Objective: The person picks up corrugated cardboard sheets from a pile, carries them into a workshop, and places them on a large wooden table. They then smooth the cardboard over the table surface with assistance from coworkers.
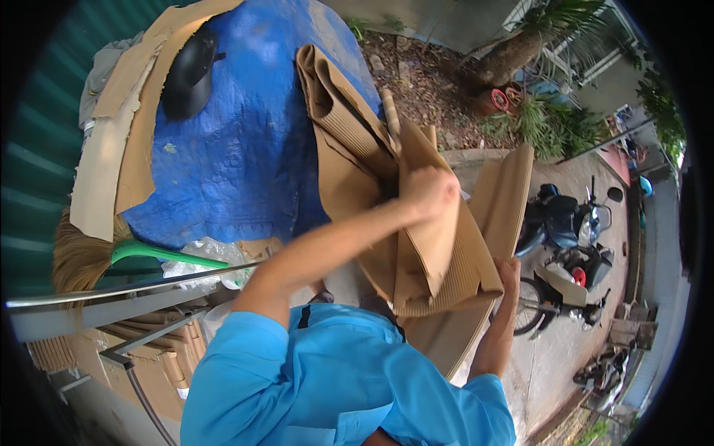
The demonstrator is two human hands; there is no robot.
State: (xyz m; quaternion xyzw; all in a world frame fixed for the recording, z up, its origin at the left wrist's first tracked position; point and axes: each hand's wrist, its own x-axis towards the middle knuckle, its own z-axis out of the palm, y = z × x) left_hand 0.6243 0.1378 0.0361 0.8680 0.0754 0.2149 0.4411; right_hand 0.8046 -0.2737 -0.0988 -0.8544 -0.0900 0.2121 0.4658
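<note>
Several folded brown cardboard sheets [349, 178] with ribbed surfaces stand bunched in front of me, bent and partly open. My left hand [431, 192] reaches across my body to the middle of them. It is closed over a cardboard flap [428, 238], though its fingertips are hidden and slightly blurred. Lower on the right, my right hand [509, 273] grips the outer edge of the cardboard, its fingers partly behind it. A longer flat cardboard piece [500, 197] slants behind the bunch on the right.
A blue tarp [230, 149] covers a mound at left, bearing a black cap [190, 78] and torn cardboard strips [137, 126]. A broom with a green handle [160, 253], a plastic bag [204, 260] and a metal rail [134, 286] lie nearer. Motorbikes [569, 223] stand right, plants beyond.
</note>
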